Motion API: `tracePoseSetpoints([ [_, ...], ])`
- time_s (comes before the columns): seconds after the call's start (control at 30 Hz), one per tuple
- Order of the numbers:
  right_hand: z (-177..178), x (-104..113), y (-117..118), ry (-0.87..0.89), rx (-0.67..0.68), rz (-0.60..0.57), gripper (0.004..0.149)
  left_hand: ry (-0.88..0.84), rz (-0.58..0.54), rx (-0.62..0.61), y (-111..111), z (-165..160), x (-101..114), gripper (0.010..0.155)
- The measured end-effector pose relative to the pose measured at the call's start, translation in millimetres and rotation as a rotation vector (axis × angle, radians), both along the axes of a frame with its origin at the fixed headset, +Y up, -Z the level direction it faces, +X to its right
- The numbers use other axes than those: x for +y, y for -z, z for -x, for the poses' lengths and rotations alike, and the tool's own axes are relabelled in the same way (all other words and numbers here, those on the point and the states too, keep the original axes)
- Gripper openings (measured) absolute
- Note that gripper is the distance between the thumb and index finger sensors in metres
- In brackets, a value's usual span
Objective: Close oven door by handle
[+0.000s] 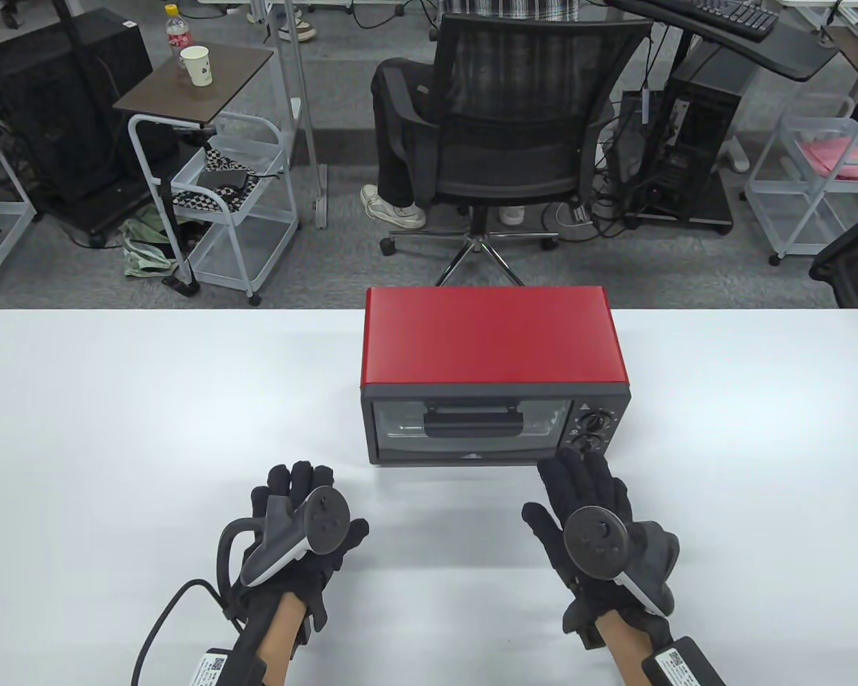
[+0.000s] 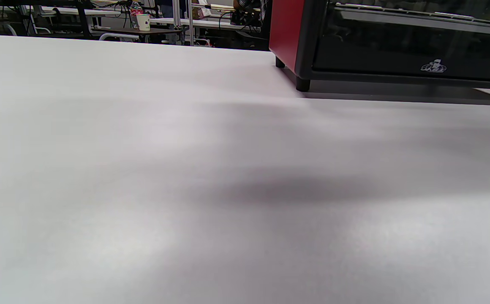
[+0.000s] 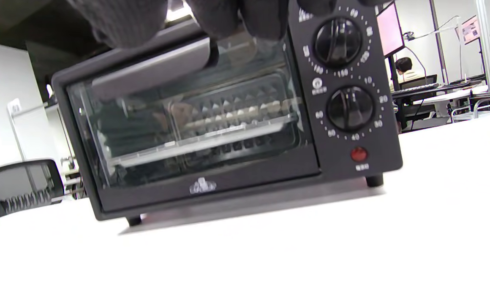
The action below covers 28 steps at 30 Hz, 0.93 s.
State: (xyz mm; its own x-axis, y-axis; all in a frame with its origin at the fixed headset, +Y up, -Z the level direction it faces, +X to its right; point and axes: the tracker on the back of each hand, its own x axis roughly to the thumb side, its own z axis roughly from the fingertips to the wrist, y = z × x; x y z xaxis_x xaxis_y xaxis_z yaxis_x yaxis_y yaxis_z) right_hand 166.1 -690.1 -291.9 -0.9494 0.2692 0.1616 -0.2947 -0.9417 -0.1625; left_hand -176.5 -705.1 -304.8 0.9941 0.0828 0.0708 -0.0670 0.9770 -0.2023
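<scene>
both grips hold nothing: left hand [image 1: 300,525] loosely curled on counter [image 1: 114,429], right hand [image 1: 600,532] fingers spread, just before oven [image 1: 493,375], door [image 1: 468,429] closed

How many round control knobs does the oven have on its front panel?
2. Both sit on the oven's control panel, right of the glass door: the upper knob and the lower knob directly beneath it. Below them is a small red light, not a knob.

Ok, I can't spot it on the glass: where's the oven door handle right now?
In the table view the handle runs across the top of the door, left of the knobs. Both hands rest on the table, the right hand nearer.
</scene>
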Motion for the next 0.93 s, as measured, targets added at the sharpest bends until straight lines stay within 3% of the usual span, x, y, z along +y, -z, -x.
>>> tracePoseSetpoints([
  [0.4,5,-24,9,-0.123,0.029,0.214,0.081,0.017,0.051,0.0,1,-3,-9,0.088],
  [0.93,3,-27,10,-0.095,0.027,0.217,0.081,0.005,0.043,-0.002,3,-2,-11,0.088],
])
